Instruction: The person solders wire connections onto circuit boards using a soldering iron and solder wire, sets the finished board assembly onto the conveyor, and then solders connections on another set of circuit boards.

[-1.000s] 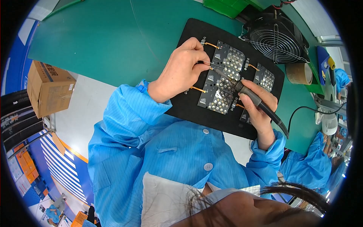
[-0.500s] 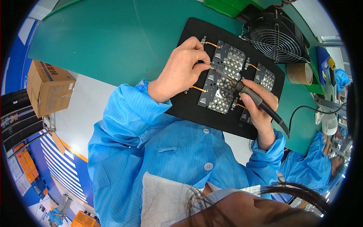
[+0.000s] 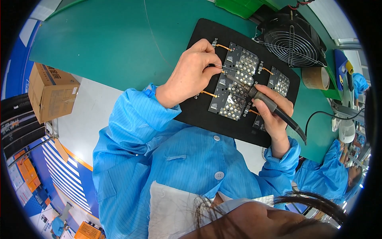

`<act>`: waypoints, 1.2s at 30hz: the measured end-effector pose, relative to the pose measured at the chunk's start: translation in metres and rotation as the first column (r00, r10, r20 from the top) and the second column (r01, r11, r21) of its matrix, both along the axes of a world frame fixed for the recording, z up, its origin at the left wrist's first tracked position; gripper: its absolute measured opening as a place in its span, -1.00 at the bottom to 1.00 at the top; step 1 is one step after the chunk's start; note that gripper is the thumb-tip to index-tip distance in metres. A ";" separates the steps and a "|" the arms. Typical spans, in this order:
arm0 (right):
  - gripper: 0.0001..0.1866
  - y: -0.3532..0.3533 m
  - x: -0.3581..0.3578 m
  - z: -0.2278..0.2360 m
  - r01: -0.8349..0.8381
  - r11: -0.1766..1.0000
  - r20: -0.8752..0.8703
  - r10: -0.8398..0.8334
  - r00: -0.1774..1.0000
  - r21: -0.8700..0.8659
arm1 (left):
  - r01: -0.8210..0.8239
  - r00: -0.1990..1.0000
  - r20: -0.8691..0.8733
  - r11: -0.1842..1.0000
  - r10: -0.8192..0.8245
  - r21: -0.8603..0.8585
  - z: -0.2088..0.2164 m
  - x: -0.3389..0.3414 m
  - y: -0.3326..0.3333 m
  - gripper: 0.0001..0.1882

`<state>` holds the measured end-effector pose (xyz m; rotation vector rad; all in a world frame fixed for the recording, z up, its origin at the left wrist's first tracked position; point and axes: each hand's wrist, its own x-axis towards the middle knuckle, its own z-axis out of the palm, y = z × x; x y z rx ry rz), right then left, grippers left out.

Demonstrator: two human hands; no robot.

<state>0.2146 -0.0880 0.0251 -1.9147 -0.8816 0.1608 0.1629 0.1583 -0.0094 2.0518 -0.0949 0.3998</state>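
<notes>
My left hand (image 3: 190, 73) is closed in a pinch on a thin solder wire (image 3: 149, 31), whose strand trails back across the green tabletop. A soldering iron (image 3: 266, 101) is gripped in my right hand (image 3: 277, 111), its tip pointing left toward my left fingertips. Both meet over the left edge of the middle board in a column of dark circuit boards (image 3: 233, 106) covered with round silvery spots. Whether the tip touches the joint is too small to tell. Short orange cables (image 3: 224, 47) with metal connectors stick out from the boards, which lie on a black mat (image 3: 206, 31).
Another column of boards (image 3: 279, 81) lies to the right on the mat. Behind it stand a black fan (image 3: 292, 43) with a wire guard and a tape roll (image 3: 315, 77). The iron's black cord (image 3: 318, 115) curves off right. A cardboard box (image 3: 53, 93) sits left of the green table (image 3: 99, 44).
The soldering iron's tip has shifted very slightly at the middle board. Both hands otherwise keep their places and grips.
</notes>
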 end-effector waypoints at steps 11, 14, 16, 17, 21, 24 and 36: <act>-0.67 -0.025 -0.004 0.017 0.105 0.993 0.023 -0.107 0.994 0.058 | 0.016 1.000 -0.024 0.996 -0.018 -0.090 0.005 0.001 0.001 -0.88; -0.70 -0.053 -0.007 0.024 0.260 0.960 0.103 -0.270 0.957 0.102 | -0.041 0.997 -0.067 0.991 0.033 -0.124 0.005 -0.006 0.007 -0.87; -0.69 -0.075 -0.008 0.019 0.382 0.877 0.007 -0.401 0.916 0.290 | -0.037 0.998 -0.053 0.976 0.026 -0.217 0.002 -0.011 0.013 -0.91; -0.69 -0.086 -0.004 0.016 0.420 0.831 0.024 -0.459 0.888 0.364 | -0.068 0.998 -0.012 0.973 0.067 -0.220 0.001 -0.013 0.015 -0.91; -0.70 -0.113 0.025 0.007 0.606 0.665 0.210 -0.731 0.650 0.437 | -0.150 0.987 0.029 0.975 0.157 -0.162 0.010 -0.029 0.020 -0.90; -0.69 -0.127 0.053 0.002 0.684 0.637 0.405 -0.765 0.501 0.356 | -0.183 0.983 0.004 0.980 0.183 -0.078 0.026 -0.039 0.020 -0.89; -0.66 -0.049 -0.032 0.011 0.191 0.981 0.246 -0.182 0.952 -0.016 | -0.082 0.995 0.084 0.962 0.062 0.261 0.038 -0.069 0.010 -0.82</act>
